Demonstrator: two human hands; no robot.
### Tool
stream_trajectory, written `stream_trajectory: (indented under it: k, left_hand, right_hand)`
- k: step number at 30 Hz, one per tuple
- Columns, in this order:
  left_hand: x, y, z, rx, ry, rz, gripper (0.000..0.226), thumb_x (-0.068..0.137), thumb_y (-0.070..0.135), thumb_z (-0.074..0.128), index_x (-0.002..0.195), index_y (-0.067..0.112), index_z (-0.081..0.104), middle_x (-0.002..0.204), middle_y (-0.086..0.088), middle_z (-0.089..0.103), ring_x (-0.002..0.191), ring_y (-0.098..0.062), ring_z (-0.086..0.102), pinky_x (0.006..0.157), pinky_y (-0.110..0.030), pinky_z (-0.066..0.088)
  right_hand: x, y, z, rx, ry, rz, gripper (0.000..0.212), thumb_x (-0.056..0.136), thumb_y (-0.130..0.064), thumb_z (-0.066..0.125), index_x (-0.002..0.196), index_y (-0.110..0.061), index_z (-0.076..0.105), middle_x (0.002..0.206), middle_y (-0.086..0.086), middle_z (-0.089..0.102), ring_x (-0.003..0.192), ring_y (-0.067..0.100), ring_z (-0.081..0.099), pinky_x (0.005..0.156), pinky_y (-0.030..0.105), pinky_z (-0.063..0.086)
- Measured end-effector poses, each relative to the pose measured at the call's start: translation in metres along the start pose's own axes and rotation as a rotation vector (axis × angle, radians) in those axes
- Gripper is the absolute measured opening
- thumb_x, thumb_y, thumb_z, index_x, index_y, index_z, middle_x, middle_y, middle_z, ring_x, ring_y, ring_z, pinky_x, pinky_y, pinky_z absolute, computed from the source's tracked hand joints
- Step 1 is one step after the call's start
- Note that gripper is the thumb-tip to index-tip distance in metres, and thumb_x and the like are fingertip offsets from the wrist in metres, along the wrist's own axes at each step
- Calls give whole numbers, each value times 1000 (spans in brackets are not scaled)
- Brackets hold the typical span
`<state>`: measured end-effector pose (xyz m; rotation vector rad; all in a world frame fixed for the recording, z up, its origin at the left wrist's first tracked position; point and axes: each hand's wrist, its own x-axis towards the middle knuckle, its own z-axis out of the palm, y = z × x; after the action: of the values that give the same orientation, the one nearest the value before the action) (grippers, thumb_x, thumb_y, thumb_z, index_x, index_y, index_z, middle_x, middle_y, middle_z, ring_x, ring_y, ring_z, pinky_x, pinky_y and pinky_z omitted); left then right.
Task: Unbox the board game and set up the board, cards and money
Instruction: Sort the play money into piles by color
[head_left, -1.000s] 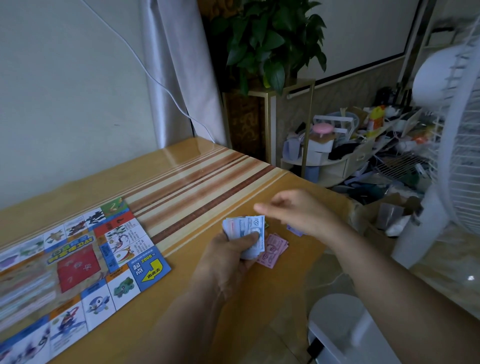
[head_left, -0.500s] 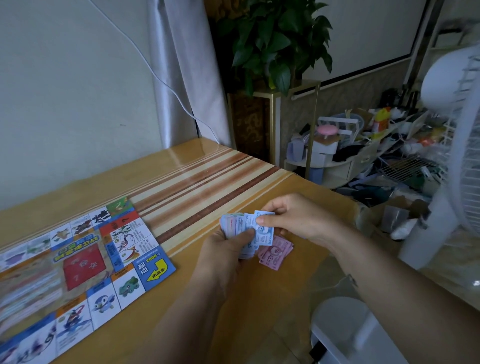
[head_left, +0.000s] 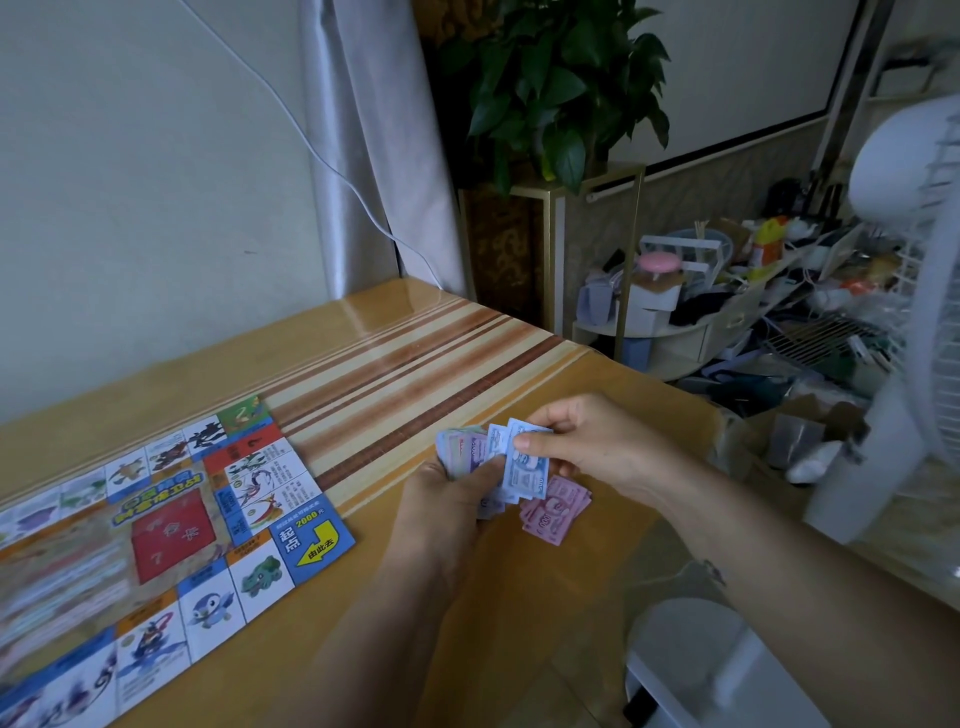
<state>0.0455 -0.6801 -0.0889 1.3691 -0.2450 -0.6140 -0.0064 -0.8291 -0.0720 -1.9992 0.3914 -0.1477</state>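
Yellow striped worktop (head_left: 156, 374) carries the colourful unfolded game board (head_left: 171, 540) on our left; beside it our left hand (head_left: 441, 499) clamps a fanned wad of paper money (head_left: 462, 449) over a small pink stack of notes (head_left: 558, 512), our right hand (head_left: 597, 441) fingers (head_left: 525, 443) pinching one pale blue note (head_left: 524, 470). We should peel it singly, starting a separate pile.

Blue notes (head_left: 523, 470) and pink notes (head_left: 556, 510), a multicoloured board (head_left: 156, 545) with a red centre, and an orange-striped tablecloth (head_left: 395, 374).

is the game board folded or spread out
Spread out: the game board lies flat on the table, printed squares up.
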Motion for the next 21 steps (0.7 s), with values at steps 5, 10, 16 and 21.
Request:
stream_trajectory:
  k: [5, 10, 16, 21]
  left_hand:
    - [-1, 2, 3, -143, -7, -48, 6, 92, 11, 56, 95, 12, 61, 70, -2, 73, 67, -13, 70, 61, -24, 55]
    - [3, 4, 1, -291, 25, -94, 9, 92, 5, 54, 98, 8, 60, 75, -10, 73, 72, -19, 70, 66, -29, 59]
    - [6, 11, -6, -558, 56, -163, 34, 94, -2, 47, 127, 7, 51, 95, -17, 65, 79, -21, 65, 57, -24, 58]
    - [7, 11, -7, -595, 62, -221, 35, 94, 2, 50, 129, 4, 51, 94, -14, 64, 82, -19, 64, 52, -25, 57]
  right_hand:
    - [2, 0, -1, -100, 74, -44, 4, 89, -24, 64, 86, -23, 64, 81, -7, 70, 68, -1, 64, 57, 14, 45]
    - [5, 1, -11, -67, 151, -71, 6, 90, -20, 64, 85, -21, 61, 78, -12, 66, 65, -8, 60, 51, 5, 43]
    - [34, 19, -45, -36, 445, -34, 23, 89, -13, 64, 110, -4, 67, 103, 10, 69, 88, 17, 64, 74, 27, 49]
    - [55, 45, -44, -201, 475, 123, 14, 86, -22, 69, 94, -10, 68, 100, 12, 69, 88, 25, 64, 78, 37, 51]
